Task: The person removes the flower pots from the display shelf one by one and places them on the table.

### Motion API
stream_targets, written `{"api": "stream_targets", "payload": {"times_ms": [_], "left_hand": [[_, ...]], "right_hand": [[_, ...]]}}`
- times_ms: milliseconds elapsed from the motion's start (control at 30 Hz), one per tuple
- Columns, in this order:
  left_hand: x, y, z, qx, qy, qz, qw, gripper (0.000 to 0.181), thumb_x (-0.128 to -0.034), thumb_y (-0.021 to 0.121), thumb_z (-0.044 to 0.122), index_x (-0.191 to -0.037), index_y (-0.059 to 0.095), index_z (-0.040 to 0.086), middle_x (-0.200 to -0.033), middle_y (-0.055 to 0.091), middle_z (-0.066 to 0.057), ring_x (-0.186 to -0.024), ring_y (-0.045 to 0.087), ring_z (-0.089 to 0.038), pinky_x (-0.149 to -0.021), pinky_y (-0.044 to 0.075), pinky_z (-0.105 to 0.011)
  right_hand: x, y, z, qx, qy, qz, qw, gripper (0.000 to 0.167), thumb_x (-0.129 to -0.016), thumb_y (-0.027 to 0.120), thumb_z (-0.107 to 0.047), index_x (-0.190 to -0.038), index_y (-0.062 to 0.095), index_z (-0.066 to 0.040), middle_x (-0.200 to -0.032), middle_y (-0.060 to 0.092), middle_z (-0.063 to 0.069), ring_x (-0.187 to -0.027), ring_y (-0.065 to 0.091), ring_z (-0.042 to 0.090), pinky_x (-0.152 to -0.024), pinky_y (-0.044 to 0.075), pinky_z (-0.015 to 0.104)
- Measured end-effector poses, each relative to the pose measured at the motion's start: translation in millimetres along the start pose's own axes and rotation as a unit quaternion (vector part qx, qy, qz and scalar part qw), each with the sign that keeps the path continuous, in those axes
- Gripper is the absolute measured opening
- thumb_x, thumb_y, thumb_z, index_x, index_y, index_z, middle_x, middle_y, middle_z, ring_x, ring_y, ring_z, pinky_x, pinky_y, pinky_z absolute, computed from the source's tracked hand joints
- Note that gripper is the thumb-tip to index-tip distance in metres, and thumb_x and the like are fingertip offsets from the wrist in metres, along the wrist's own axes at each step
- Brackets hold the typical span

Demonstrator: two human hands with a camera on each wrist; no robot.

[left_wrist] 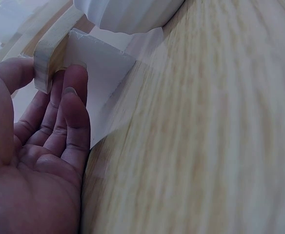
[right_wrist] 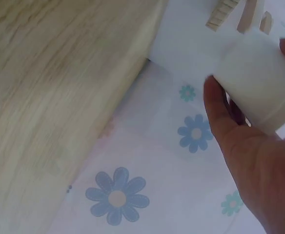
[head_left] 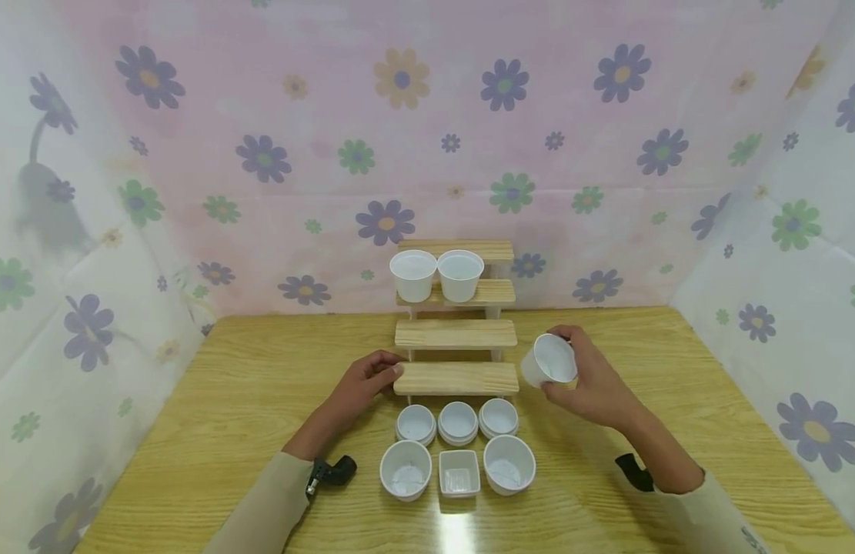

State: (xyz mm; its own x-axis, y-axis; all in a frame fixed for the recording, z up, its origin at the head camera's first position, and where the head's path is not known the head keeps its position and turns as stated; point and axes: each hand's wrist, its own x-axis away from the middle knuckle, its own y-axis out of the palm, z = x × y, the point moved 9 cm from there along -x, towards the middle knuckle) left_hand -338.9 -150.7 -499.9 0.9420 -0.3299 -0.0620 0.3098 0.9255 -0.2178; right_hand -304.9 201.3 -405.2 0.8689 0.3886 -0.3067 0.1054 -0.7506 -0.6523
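My left hand [head_left: 363, 382] grips the left end of the lowest wooden step [head_left: 457, 378]; in the left wrist view the thumb and fingers of this hand [left_wrist: 50, 131] pinch the board's end [left_wrist: 50, 61]. My right hand [head_left: 596, 388] holds a white cup [head_left: 541, 362], tilted, off the table to the right of the stand. The right wrist view shows the cup [right_wrist: 259, 78] between thumb and fingers of that hand [right_wrist: 259, 161]. Side by side on the third step up [head_left: 498, 292] stand two white cups [head_left: 414, 278], [head_left: 460, 278].
In front of the stand are three small round white dishes [head_left: 458, 422], and nearer me two white cups [head_left: 406, 468] with a square white dish [head_left: 459, 472] between them. Flowered cloth [head_left: 427, 154] hangs behind and beside the wooden table [head_left: 275, 346].
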Motion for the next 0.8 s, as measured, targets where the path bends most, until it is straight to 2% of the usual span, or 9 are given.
{"api": "stream_targets", "payload": {"times_ms": [100, 267, 500, 800], "left_hand": [[-0.4, -0.1, -1.4, 0.001, -0.003, 0.001, 1.0, 0.035, -0.1106, 0.061, 0.023, -0.134, 0.063, -0.003, -0.104, 0.07, -0.005, -0.088, 0.065, -0.017, -0.079, 0.059, -0.032], [-0.2, 0.1, -2.8, 0.007, -0.006, 0.002, 1.0, 0.035, -0.1107, 0.061, 0.022, -0.134, 0.063, -0.004, -0.103, 0.07, -0.005, -0.088, 0.065, -0.016, -0.079, 0.059, -0.031], [1.1, 0.4, -0.1, 0.005, -0.005, 0.002, 1.0, 0.035, -0.111, 0.06, 0.022, -0.135, 0.063, -0.003, -0.102, 0.069, -0.005, -0.084, 0.066, -0.019, -0.078, 0.059, -0.032], [0.4, 0.7, -0.9, 0.008, -0.003, -0.001, 1.0, 0.035, -0.1112, 0.06, 0.022, -0.135, 0.062, -0.004, -0.101, 0.07, -0.004, -0.081, 0.067, -0.021, -0.078, 0.059, -0.033]], "right_hand": [[1.4, 3.9, -0.4, 0.005, -0.008, -0.028, 0.9996, 0.075, -0.085, 0.085, -0.006, -0.144, 0.039, 0.0, -0.133, 0.056, 0.016, -0.109, 0.062, 0.03, -0.085, 0.057, 0.045], [2.1, 6.7, -4.1, 0.03, -0.022, -0.049, 0.9981, 0.074, -0.08, 0.089, -0.008, -0.138, 0.042, -0.001, -0.125, 0.059, 0.013, -0.104, 0.062, 0.027, -0.083, 0.057, 0.046], [3.9, 9.8, -4.5, 0.054, -0.016, -0.083, 0.9949, 0.072, -0.081, 0.093, -0.016, -0.133, 0.044, -0.006, -0.121, 0.06, 0.009, -0.104, 0.062, 0.024, -0.085, 0.055, 0.045], [7.0, 15.0, -2.8, 0.066, -0.013, -0.122, 0.9902, 0.069, -0.08, 0.094, -0.019, -0.129, 0.047, -0.006, -0.117, 0.061, 0.006, -0.101, 0.062, 0.023, -0.083, 0.056, 0.042]]}}
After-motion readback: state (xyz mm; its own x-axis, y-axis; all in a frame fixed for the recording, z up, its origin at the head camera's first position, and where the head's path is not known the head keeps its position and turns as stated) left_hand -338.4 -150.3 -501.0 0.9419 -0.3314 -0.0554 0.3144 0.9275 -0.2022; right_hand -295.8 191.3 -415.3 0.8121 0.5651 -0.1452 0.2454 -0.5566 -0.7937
